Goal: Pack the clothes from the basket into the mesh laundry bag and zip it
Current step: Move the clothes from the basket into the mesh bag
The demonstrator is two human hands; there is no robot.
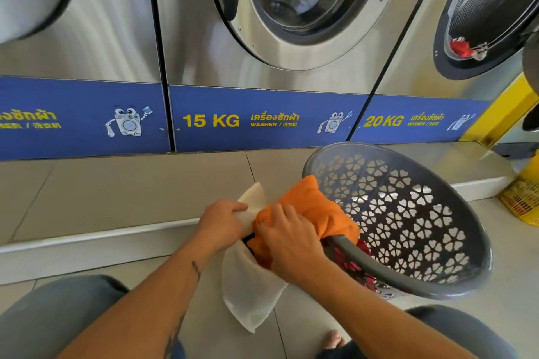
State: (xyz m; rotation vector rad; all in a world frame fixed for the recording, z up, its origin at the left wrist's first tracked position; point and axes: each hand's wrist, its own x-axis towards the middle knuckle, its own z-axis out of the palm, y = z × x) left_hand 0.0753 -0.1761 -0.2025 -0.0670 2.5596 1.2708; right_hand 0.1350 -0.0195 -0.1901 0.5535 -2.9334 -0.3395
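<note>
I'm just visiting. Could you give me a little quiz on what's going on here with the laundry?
1. True or false: the left hand grips the mouth of the white mesh bag.
2. The garment that the right hand grips is: A blue, B orange, C green.
3. Where do the red clothes lie?
Key: 1 true; 2 B; 3 in the grey basket.
</note>
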